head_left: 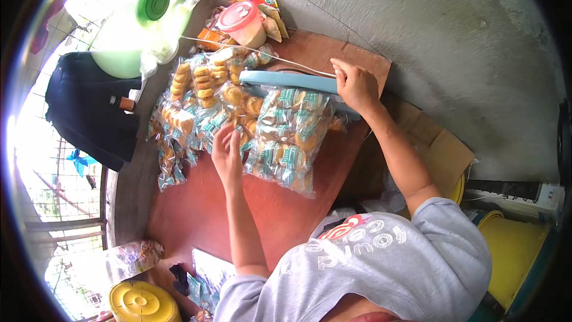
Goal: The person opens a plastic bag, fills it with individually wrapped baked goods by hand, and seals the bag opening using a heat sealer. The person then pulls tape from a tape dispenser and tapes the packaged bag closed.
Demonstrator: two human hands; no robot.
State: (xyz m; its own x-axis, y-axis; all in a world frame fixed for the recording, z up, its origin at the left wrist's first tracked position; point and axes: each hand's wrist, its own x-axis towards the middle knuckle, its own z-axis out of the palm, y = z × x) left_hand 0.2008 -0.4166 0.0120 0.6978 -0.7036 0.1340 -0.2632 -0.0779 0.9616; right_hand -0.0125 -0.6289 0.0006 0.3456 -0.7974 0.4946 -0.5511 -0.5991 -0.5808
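A light blue bag sealer (289, 80) with a long arm lies across the far part of the table. My right hand (357, 86) is closed over the right end of that arm. Its top edge under the sealer arm, a large clear bag (286, 143) of small wrapped round pastries spreads toward me. My left hand (226, 152) is just left of this bag, fingers loosely bent and slightly apart, with nothing visible in them. Beside and beyond it is a pile of packed pastries (205, 86) in clear wrappers; whether my fingertips touch it I cannot tell.
A white cord (268, 56) crosses behind the sealer. At the back stands a pink-lidded tub (241, 18). The reddish table (196, 211) meets a grey wall (453, 42). Dark cloth (89, 107) hangs at left; a yellow lid (143, 302) is lower left, a cardboard box (438, 149) right.
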